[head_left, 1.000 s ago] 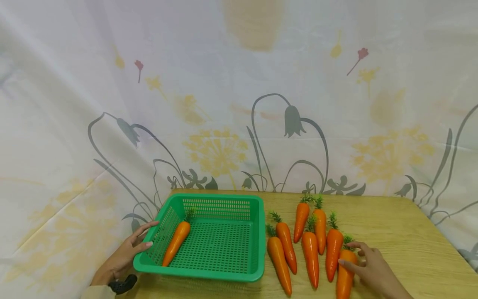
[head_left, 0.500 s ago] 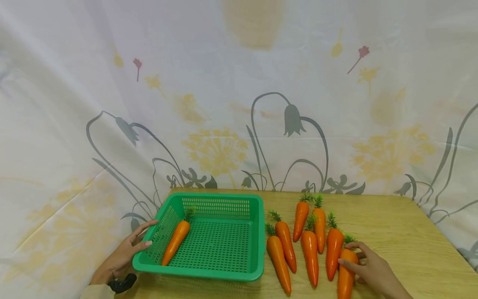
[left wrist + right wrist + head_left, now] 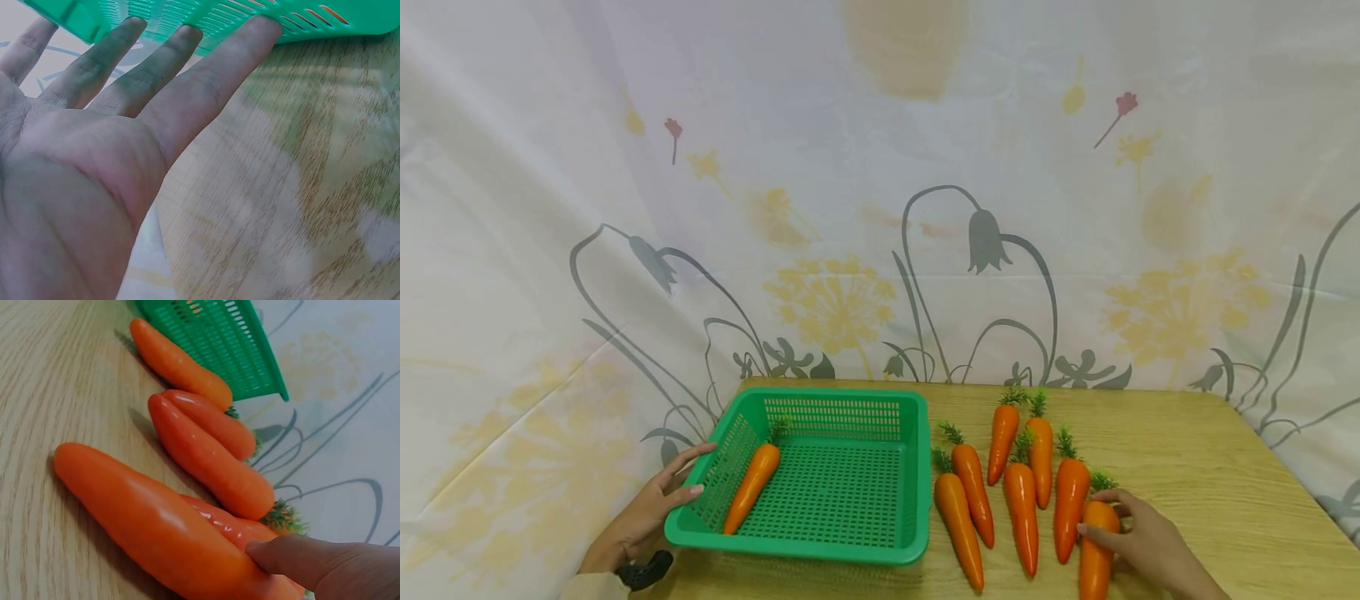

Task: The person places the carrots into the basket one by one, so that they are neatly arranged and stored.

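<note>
A green plastic basket stands on the table with one carrot lying inside it, leafy top away from me. My left hand is at the basket's left side; in the left wrist view its straight fingers touch the slotted wall. My right hand holds the nearest, rightmost carrot near its leafy end, thumb on one side and fingers on the other. In the right wrist view that carrot lies along the wood, the thumb against it; the other fingers are hidden.
Several more orange carrots, among them one beside the basket and one by my right hand, lie between basket and hand. Behind the wooden table hangs a flower-printed cloth, which also covers the left side.
My right hand and the carrot under it have shifted very slightly, opening a little space from its neighbour. My left hand and the basket look the same apart from a small camera drift.
</note>
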`<state>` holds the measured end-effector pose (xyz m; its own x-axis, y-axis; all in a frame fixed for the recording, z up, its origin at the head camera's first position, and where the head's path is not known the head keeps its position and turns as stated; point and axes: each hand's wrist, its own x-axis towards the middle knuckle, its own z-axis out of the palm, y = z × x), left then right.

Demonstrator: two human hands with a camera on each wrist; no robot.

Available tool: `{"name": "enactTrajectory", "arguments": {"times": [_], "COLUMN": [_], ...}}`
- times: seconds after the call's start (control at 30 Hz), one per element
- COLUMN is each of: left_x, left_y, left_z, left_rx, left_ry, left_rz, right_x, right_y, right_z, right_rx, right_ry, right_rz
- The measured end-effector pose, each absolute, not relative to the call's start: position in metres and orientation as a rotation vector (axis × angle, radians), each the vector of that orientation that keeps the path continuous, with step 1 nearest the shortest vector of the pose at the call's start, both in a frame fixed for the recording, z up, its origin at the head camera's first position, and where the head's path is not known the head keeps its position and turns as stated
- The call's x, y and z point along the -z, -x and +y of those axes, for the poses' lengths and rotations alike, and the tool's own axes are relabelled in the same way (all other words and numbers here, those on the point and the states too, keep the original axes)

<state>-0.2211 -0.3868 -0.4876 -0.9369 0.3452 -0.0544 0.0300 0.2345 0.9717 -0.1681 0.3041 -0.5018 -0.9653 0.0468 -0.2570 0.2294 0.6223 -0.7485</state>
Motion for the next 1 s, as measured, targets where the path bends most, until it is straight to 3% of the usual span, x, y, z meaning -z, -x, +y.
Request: {"name": "enactTrajectory", "arguments": {"times": [1.0], "left_x": [0.489], "left_y": [0.222], "left_z": [-0.387], "left_rx": [-1.743], "left_ry": [-0.342], "left_rz": [2.281], "right_x": [0.473], "right_y": [0.164], "right_z": [0.321], "right_rx": [1.571], "right_ry": [-0.105], "right_rz": [2.469]}}
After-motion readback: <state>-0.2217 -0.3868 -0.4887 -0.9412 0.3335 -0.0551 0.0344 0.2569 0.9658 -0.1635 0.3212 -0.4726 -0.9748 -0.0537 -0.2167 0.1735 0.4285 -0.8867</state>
